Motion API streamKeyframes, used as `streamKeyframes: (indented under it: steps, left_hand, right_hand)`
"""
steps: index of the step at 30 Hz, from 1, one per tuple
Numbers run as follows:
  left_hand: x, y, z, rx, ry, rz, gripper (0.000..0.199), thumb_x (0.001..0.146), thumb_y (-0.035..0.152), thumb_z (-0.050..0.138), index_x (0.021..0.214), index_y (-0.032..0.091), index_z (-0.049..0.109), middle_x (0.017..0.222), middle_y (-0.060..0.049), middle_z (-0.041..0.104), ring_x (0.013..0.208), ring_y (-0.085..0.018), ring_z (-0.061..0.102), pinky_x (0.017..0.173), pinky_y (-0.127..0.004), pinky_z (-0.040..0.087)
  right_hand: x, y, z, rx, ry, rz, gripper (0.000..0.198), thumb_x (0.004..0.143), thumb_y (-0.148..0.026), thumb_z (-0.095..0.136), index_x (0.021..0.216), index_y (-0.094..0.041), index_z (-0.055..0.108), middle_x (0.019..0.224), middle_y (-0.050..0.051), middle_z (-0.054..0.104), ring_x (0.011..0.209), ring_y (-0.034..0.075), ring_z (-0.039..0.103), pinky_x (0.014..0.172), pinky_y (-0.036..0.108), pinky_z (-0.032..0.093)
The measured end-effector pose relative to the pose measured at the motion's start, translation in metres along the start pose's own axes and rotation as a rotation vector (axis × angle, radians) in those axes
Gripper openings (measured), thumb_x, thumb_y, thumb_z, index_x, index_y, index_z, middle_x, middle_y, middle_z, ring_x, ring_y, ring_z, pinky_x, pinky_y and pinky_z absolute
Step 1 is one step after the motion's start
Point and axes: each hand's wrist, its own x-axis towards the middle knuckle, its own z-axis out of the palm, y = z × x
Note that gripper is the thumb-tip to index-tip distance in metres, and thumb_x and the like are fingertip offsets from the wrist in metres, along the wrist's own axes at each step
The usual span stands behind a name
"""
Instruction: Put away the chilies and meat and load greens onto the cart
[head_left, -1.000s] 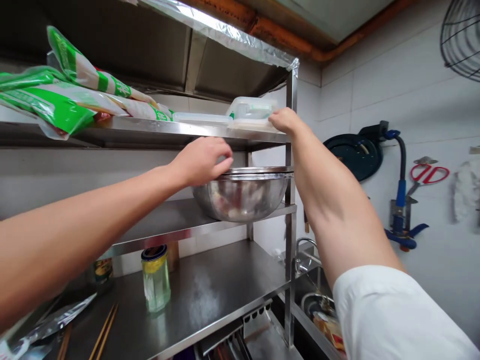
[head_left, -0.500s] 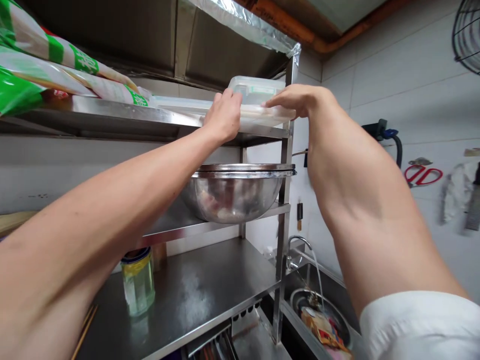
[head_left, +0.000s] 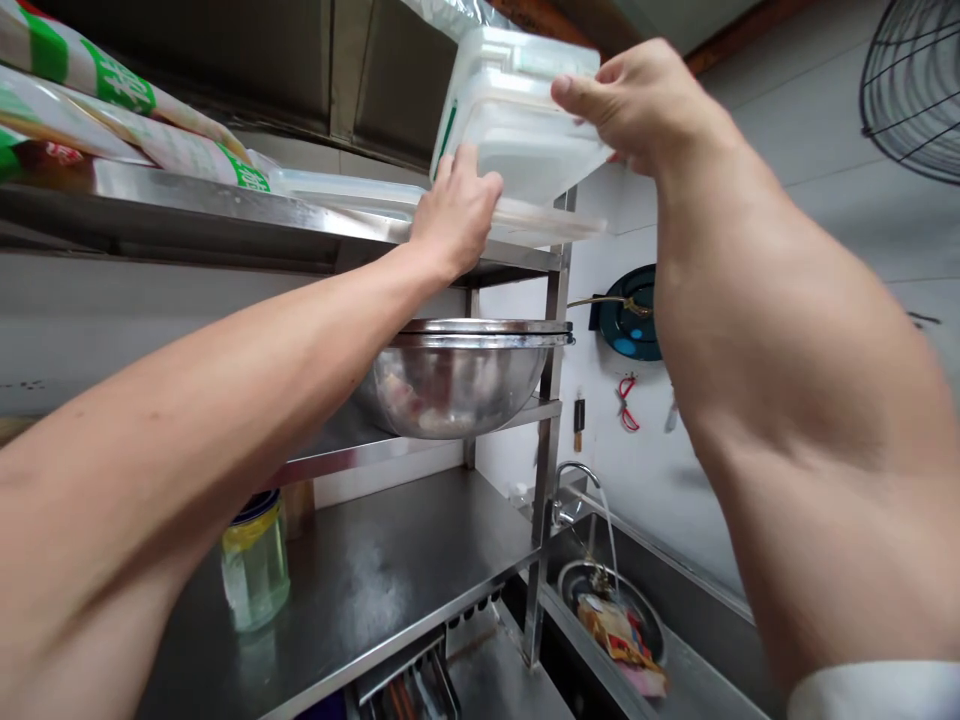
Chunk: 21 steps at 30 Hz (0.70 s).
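Near the top centre of the frame we hold a clear plastic container (head_left: 517, 130) up off the top shelf (head_left: 225, 215) of a steel rack, tilted so that its pale underside faces us. Our right hand (head_left: 645, 105) clamps its right end, thumb on the near wall and fingers wrapped behind. Our left hand (head_left: 457, 210) sits at its lower left corner, knuckles curled, and presses at once against the box and the flat plastic lid (head_left: 375, 195) lying on the shelf just below; we cannot tell whether those fingers close on the box or only steady it.

We judge the container to be light: it is thin-walled, and we cannot make out any contents through the cloudy plastic. Its walls are stiff enough to take a pinch but likely to flex, and the smooth plastic may be slippery. The firmest hold looks to be at the two short ends, under the rim, where the green lid clips (head_left: 448, 130) give a ledge.

At upper left, green and white bags (head_left: 112, 100) lie on the same shelf. At centre, a covered steel bowl (head_left: 457, 380) stands on the middle shelf. At lower left a glass jar (head_left: 255, 560) stands on the bottom shelf, and at lower right water runs from a tap (head_left: 574, 480) into a sink (head_left: 675, 660).
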Motion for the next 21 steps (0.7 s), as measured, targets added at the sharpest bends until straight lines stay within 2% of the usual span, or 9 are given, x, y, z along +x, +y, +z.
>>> streamKeyframes:
  steps: [2,5,10,14,16,19,21]
  left_hand:
    - [-0.001,0.01,-0.001,0.046,-0.028,-0.044,0.02,0.075,0.01,0.069,0.082,0.028,0.064,0.124,-0.012,0.058,0.118,-0.039,0.052,0.093,-0.056,0.053]
    - [0.002,0.009,-0.001,-0.053,-0.003,-0.11,0.021,0.075,0.01,0.073,0.08,0.026,0.061,0.11,-0.01,0.061,0.119,-0.037,0.053,0.096,-0.052,0.052]
    - [0.008,0.009,-0.014,-0.061,0.006,-0.118,0.022,0.079,0.011,0.072,0.091,0.027,0.063,0.108,-0.009,0.064,0.128,-0.037,0.049,0.1,-0.047,0.05]
    - [0.008,0.041,-0.043,0.086,-0.086,-0.04,0.023,0.083,0.01,0.065,0.098,0.028,0.064,0.115,-0.009,0.066,0.123,-0.035,0.054,0.103,-0.048,0.05]
    - [0.005,0.061,-0.061,0.152,-0.135,0.043,0.022,0.088,0.013,0.061,0.099,0.03,0.065,0.119,-0.01,0.066,0.119,-0.035,0.058,0.101,-0.048,0.051]
    - [-0.003,0.082,-0.094,0.248,-0.187,0.179,0.019,0.09,0.015,0.057,0.099,0.029,0.065,0.125,-0.012,0.064,0.12,-0.039,0.059,0.097,-0.054,0.053]
    - [-0.013,0.087,-0.118,0.276,-0.218,0.259,0.015,0.089,0.014,0.055,0.095,0.024,0.064,0.124,-0.014,0.063,0.124,-0.042,0.059,0.097,-0.059,0.053]
  right_hand:
    - [-0.008,-0.015,-0.012,-0.035,0.034,-0.001,0.09,0.084,-0.078,0.061,0.124,0.002,0.07,0.094,0.01,0.065,0.104,0.031,0.067,0.088,0.051,0.047]
    - [-0.016,-0.036,-0.025,-0.063,0.074,0.033,0.092,0.081,-0.083,0.062,0.124,-0.001,0.071,0.103,0.012,0.069,0.106,0.029,0.067,0.093,0.047,0.049]
    - [-0.016,-0.049,-0.042,-0.014,0.128,0.023,0.087,0.086,-0.076,0.062,0.124,0.002,0.07,0.1,0.01,0.067,0.114,0.035,0.066,0.096,0.052,0.048]
    - [-0.014,-0.055,-0.057,0.003,0.174,0.035,0.087,0.083,-0.077,0.062,0.122,0.0,0.069,0.104,0.009,0.069,0.117,0.033,0.065,0.091,0.043,0.05]
    - [-0.014,-0.06,-0.065,0.025,0.193,0.016,0.088,0.082,-0.077,0.066,0.121,0.002,0.068,0.107,0.011,0.07,0.117,0.032,0.065,0.079,0.033,0.051]
    - [-0.019,-0.067,-0.078,-0.001,0.191,0.009,0.098,0.08,-0.081,0.061,0.125,0.007,0.063,0.11,0.015,0.069,0.117,0.035,0.064,0.062,0.022,0.039]
    - [-0.023,-0.07,-0.085,-0.041,0.178,0.027,0.102,0.08,-0.083,0.056,0.13,0.006,0.061,0.113,0.015,0.068,0.119,0.037,0.063,0.061,0.022,0.035]
